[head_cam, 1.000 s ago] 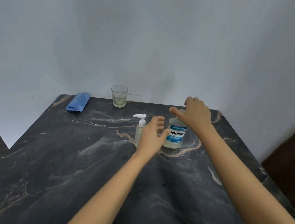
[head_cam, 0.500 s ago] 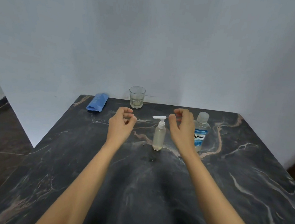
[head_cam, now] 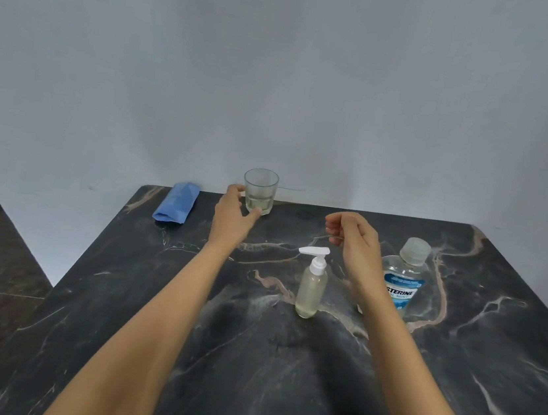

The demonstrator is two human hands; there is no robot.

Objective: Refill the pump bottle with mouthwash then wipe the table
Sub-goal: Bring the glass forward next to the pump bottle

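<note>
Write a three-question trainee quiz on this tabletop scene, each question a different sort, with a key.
1. True or false: the pump bottle stands upright with its white pump head on.
2. Which thing is the left hand reaching? A. the blue cloth B. the drinking glass C. the mouthwash bottle
3. Fill in: the mouthwash bottle's cap is ____ (on/off).

Key
1. True.
2. B: the fingers are open at the glass's left side; a firm grip cannot be confirmed.
3. On. The right hand hovers loosely curled above the table, holding nothing.
</note>
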